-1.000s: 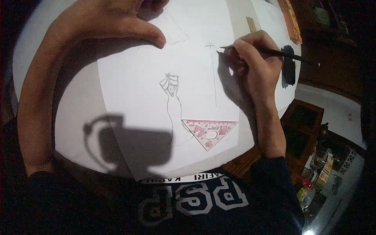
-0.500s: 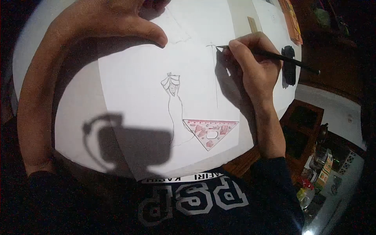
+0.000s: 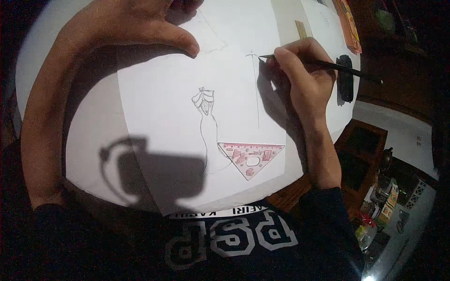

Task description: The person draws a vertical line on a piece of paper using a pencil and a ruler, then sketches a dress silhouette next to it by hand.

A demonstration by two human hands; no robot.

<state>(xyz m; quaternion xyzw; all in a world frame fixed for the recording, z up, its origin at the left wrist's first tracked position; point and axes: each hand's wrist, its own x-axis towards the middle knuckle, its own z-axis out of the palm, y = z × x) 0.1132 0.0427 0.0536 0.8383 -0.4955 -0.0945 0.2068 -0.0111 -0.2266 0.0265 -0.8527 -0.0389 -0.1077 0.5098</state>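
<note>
My right hand (image 3: 307, 77) is closed round a dark pencil (image 3: 349, 71), its tip at a short curved stroke that crosses the top of a thin vertical line on the white paper (image 3: 164, 122). At the upper left my left hand (image 3: 140, 25) lies over the sheet with its thumb stretched away from the fingers, which the frame's top edge partly cuts off. Between the hands and lower down is a pencil drawing of a long dress (image 3: 203, 103). A clear triangular ruler with pink markings (image 3: 234, 160) lies flat over part of the skirt.
A black object (image 3: 345, 79) lies at the table's right side, beyond my right hand. Near the top are a small ruler-like strip (image 3: 301, 29) and an orange packet (image 3: 348, 25). Dark wooden furniture (image 3: 358, 145) and assorted items stand lower right. A shadow falls across the paper's lower left.
The paper, with its drawing and triangular ruler, has shifted very slightly left. Both hands are almost where they were, and the pencil tip stays by the curved stroke.
</note>
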